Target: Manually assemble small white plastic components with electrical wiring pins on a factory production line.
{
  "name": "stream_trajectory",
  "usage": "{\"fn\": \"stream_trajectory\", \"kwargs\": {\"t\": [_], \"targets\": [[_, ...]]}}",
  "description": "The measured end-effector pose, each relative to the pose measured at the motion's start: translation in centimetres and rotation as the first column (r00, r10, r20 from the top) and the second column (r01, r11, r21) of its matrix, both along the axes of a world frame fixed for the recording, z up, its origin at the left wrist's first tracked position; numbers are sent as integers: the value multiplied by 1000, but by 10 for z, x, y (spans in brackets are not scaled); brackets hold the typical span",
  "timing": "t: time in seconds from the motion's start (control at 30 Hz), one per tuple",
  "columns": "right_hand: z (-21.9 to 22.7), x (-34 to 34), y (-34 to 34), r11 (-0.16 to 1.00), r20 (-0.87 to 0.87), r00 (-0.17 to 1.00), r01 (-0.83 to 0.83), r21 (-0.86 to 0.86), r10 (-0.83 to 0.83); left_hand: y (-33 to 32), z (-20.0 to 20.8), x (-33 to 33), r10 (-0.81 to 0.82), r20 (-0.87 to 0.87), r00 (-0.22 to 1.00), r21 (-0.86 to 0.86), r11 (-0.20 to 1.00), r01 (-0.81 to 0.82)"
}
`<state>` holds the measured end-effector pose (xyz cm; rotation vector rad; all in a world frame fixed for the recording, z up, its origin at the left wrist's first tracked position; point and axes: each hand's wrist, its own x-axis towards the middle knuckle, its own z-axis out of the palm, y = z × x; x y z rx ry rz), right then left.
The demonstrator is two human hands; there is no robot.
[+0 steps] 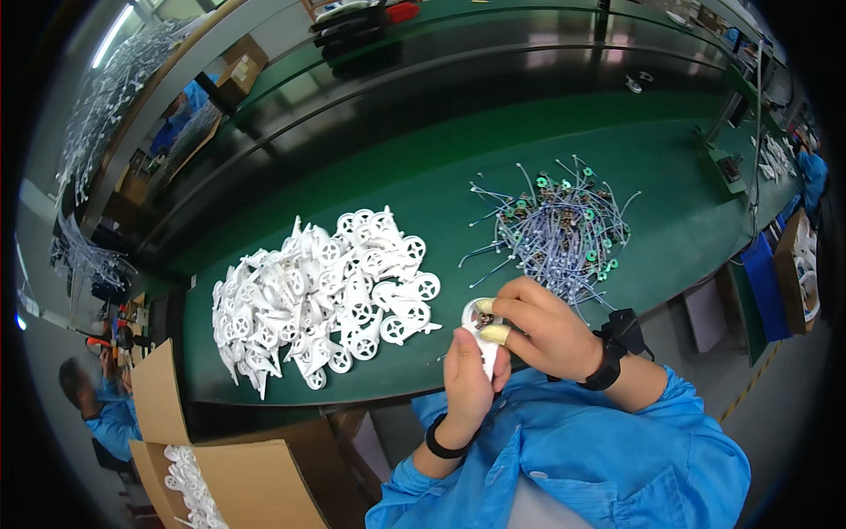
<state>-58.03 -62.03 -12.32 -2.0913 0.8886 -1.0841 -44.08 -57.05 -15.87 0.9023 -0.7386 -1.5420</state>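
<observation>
A white plastic housing with a round end and a narrow stem is held in front of my chest, over the table's near edge. My left hand closes around its stem, thumb on top. At the round end, my right hand pinches with two fingers in yellow finger covers. A small copper-coloured part shows inside the round end, by those fingertips; its details are partly hidden. Just beyond my right hand lies a heap of wired components with grey-blue leads and green round pieces. A large pile of similar white housings lies to the left.
The green table has a raised dark shelf along its back. An open cardboard box with white parts stands at lower left. Another box sits at the right. One person works at far left, another at far right.
</observation>
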Motion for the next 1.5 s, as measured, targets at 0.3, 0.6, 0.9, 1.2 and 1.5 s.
{"fn": "stream_trajectory", "kwargs": {"t": [0.3,0.6,0.9,1.2,1.5], "targets": [[-17,11,-14,973,-130,991,-45,-228,15,0,-16,8,-24,161,987,-15,1000,26],[-27,30,-38,946,-264,940,-270,-179,218,-8,-17,39,-17,201,979,59,998,6],[-2,35,-94,964,-33,998,-38,262,48,-29,3,73,-47,241,969,66,997,32],[-43,-39,-181,959,-509,821,279,-40,-260,-46,-3,92,328,940,-93,-288,910,298],[-58,-34,-154,916,-634,670,357,-181,-386,-53,-12,91,301,929,-216,-213,912,351]]}}
